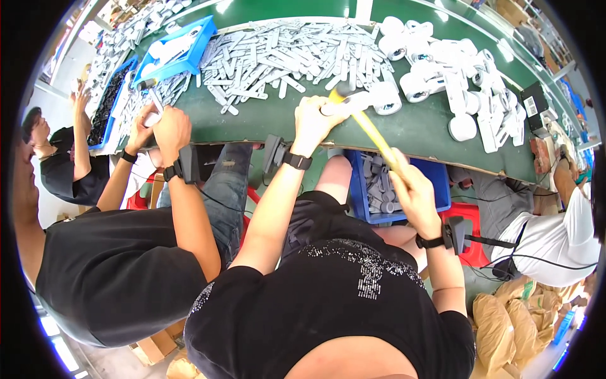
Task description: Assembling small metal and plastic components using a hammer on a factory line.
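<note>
My left hand (pixel 314 126) is closed round one end of a white plastic part (pixel 355 103), held over the near edge of the green table. In my right hand (pixel 411 189), I grip the yellow handle of a hammer (pixel 374 134), slanting up to the left. The hammer's dark head is blurred and lies over the white part, close to my left fingers; whether they touch I cannot tell. A white round-ended piece (pixel 386 99) sits right beside the held part, and I cannot tell whether the two are joined.
Grey-white flat strips (pixel 284 57) are heaped on the green table (pixel 252 123). White round-ended assemblies (pixel 464 88) pile up at the right. A blue bin (pixel 435 189) of grey parts stands below the table edge. At the left, a co-worker's hands (pixel 165 129) hold a hammer near a blue tray (pixel 196 54).
</note>
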The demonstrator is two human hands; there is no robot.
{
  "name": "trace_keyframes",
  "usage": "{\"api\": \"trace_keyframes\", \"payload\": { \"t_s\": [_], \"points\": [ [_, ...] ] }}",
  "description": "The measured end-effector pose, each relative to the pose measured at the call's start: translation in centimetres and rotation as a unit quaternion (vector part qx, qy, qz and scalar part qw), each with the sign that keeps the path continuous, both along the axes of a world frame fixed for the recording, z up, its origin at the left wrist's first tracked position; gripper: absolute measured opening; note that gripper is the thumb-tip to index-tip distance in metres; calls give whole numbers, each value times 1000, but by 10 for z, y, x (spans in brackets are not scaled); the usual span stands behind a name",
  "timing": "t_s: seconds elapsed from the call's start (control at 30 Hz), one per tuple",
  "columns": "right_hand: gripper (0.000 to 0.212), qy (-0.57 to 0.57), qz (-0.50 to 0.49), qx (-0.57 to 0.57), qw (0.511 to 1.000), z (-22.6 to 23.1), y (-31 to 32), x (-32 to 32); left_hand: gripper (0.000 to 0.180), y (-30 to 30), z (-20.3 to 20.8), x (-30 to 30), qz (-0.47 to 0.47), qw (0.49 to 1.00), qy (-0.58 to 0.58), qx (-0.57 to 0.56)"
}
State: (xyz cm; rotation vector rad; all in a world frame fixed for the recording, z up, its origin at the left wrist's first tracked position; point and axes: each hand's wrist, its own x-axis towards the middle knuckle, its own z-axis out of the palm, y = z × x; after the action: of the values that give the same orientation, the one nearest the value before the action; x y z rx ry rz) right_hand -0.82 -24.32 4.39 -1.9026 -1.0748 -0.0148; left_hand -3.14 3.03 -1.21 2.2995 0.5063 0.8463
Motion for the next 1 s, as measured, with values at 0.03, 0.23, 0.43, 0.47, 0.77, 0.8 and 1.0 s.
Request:
{"api": "trace_keyframes", "payload": {
  "t_s": [0.03, 0.23, 0.43, 0.47, 0.77, 0.8, 1.0],
  "points": [
    [45, 22, 2, -31, 999, -1, 2, -3, 35, 0, -2, 0, -2, 1000, 2, 1],
    [49, 6, -29, -74, 997, -1, -3, -4, 34, -3, 4, 0, -3, 999, -9, -33],
    [47, -14, -49, -2, 999, 1, -15, 8, 35, -9, 15, -4, -12, 999, -7, -47],
    [47, -17, -55, 22, 998, 1, -15, 9, 35, -9, 16, -4, -19, 999, -7, -49],
    [44, 50, -69, -47, 995, -6, -15, 27, 36, -9, 35, 4, -71, 986, 37, 149],
    [44, 18, -71, -19, 997, -7, -16, 29, 36, -10, 34, 7, -71, 984, -1, 162],
    [44, 134, -62, 91, 985, -15, -30, 18, 34, -10, 27, -1, -127, 990, 27, 46]
  ]
}}
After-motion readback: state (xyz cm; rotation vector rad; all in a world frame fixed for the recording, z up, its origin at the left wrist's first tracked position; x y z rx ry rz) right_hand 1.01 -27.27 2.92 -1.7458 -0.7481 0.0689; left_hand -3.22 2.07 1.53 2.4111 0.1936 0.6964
